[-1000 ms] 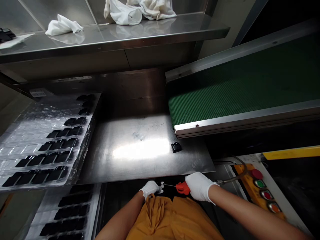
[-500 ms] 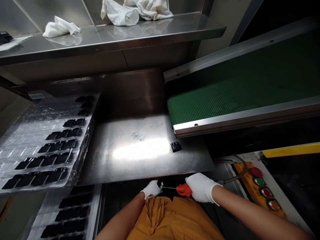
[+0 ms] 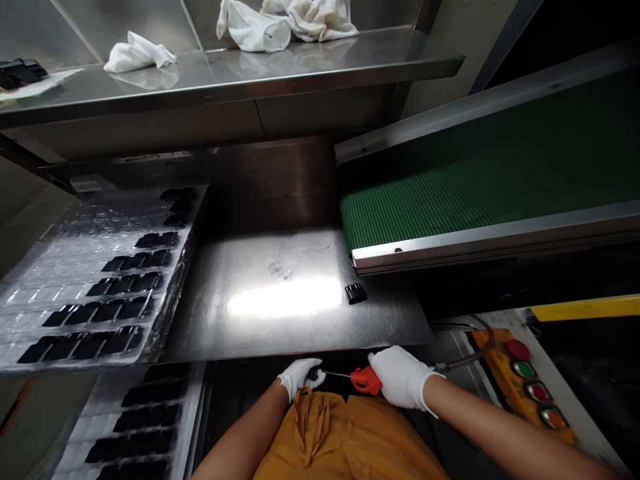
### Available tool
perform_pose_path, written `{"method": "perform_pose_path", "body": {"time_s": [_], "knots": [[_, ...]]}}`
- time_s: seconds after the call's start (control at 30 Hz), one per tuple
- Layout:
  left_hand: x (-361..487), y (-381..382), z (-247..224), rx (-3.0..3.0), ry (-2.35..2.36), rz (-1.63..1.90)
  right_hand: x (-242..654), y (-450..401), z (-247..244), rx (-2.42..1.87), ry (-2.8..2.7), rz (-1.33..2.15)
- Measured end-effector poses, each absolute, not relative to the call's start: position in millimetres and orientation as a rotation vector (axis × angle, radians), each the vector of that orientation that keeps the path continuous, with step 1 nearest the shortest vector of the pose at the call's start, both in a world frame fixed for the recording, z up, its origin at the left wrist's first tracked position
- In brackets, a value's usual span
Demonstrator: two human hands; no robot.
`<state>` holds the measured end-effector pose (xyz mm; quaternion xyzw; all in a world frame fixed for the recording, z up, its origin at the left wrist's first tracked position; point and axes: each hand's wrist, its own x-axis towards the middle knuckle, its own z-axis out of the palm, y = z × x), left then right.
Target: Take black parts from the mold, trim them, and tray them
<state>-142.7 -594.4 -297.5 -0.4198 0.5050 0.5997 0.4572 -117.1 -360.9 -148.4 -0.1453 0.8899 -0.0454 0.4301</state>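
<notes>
My left hand, in a white glove, is closed on a small black part near my waist. My right hand, also gloved, grips a red air gun. The gun's thin metal nozzle points left and its tip is close to the black part. On the steel table, near the conveyor's lower corner, lies another black part; neither hand touches it.
A clear plastic tray with rows of black parts is at the left, with another tray below. A green conveyor slopes up right. White cloths lie on a steel shelf. A button panel stands at the lower right.
The view has shifted slightly, so the scene sits a little farther right. My left hand has turned and come up slightly, showing more of the black part. My right hand still holds the air gun.
</notes>
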Motion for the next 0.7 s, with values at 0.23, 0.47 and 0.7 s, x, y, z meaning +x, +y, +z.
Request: {"method": "perform_pose_path", "body": {"time_s": [0.23,0.47,0.7], "knots": [[-139,-597,-302,-1.111,1.141,1.569,-120,-362,-143,-0.358,2.200,-0.105],[-144,-607,-286,-1.129,0.879,1.605,-118,-353,-153,-0.324,2.200,-0.088],[-148,-606,-280,-1.271,0.777,1.612,-113,-349,-159,-0.366,2.202,-0.131]]}}
